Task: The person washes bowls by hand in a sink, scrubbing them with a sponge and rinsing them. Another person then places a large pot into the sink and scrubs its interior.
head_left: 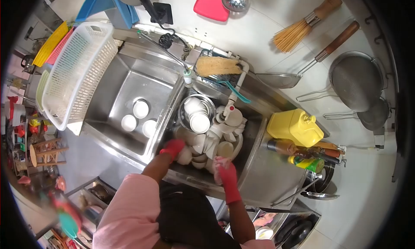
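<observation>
Both my hands wear red rubber gloves over the right-hand sink basin. My left hand (173, 148), slightly blurred, is closed at the rim of a white bowl (185, 156) by the basin's left wall. My right hand (228, 180) is wrapped round a pale, foamy cloth (219, 166) near the front of the basin. Between and beyond the hands lies a heap of white bowls and dishes (211, 145), some tilted against each other. Behind the heap, a steel bowl (184, 122) carries a stack of white bowls (199, 122).
Three small white bowls (140, 108) sit in the left basin (125, 89). A white plastic basket (80, 71) stands at its left. To the right are a yellow jug (292, 127) and bottles (308, 163). A faucet (166, 50) and a brush (218, 66) are behind; strainers (356, 80) hang on the wall.
</observation>
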Demonstrator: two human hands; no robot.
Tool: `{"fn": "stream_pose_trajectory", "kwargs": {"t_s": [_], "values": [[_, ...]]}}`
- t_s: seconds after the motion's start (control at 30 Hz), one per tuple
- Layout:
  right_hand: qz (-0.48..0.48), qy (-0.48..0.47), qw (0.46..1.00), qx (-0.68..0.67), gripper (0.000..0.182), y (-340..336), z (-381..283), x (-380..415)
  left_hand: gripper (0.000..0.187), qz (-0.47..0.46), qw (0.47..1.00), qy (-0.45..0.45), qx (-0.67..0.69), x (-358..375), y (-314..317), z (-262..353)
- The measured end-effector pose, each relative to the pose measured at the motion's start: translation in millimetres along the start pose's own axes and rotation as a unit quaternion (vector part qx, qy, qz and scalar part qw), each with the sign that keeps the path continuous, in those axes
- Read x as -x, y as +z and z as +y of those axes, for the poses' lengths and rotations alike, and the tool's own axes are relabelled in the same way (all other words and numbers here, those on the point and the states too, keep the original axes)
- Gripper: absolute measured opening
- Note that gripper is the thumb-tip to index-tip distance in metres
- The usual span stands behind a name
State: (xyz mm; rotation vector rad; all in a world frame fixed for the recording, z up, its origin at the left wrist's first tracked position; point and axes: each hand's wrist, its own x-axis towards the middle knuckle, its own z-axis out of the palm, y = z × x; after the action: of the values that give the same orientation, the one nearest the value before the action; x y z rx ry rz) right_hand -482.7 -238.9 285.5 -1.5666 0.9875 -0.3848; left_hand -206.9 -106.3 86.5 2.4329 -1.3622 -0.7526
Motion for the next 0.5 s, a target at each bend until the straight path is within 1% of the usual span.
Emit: {"fn": "stream_pose_trajectory", "kwargs": {"t_s": [0.03,0.07,0.1,0.17,0.2,0.27,0.3,0.4,0.47,0.5], "values": [[0.007,0.019,1.0,-0.013,0.033,-1,-5,6,0.016,-0.014,1.0,-0.009,0.01,1,3,4],[0.015,0.037,0.999,-0.026,0.032,0,-10,10,0.017,-0.011,1.0,0.023,-0.005,1,3,3],[0.003,0.058,0.995,-0.082,0.032,1,-8,12,0.018,-0.007,0.998,0.055,-0.021,-1,-8,7],[-0.012,0.092,0.981,-0.172,0.031,2,-1,21,0.019,-0.038,0.988,0.137,-0.057,-6,-31,11],[-0.015,0.106,0.973,-0.207,0.03,2,5,26,0.019,-0.052,0.98,0.177,-0.076,-6,-32,9],[-0.01,0.119,0.963,-0.241,0.03,6,16,29,0.02,-0.047,0.981,0.159,-0.103,-8,-28,6],[-0.009,0.098,0.976,-0.195,0.029,9,22,28,0.02,-0.044,0.98,0.15,-0.121,-7,-27,-2],[-0.001,0.046,0.996,-0.082,0.026,12,27,20,0.02,-0.023,0.98,0.15,-0.13,3,-46,11],[0.001,0.048,0.998,-0.038,0.023,10,21,17,0.019,0.017,0.983,0.133,-0.123,3,-51,12],[-0.008,0.057,0.987,-0.147,0.022,13,17,14,0.018,0.039,0.984,0.127,-0.12,-5,-56,13]]}}
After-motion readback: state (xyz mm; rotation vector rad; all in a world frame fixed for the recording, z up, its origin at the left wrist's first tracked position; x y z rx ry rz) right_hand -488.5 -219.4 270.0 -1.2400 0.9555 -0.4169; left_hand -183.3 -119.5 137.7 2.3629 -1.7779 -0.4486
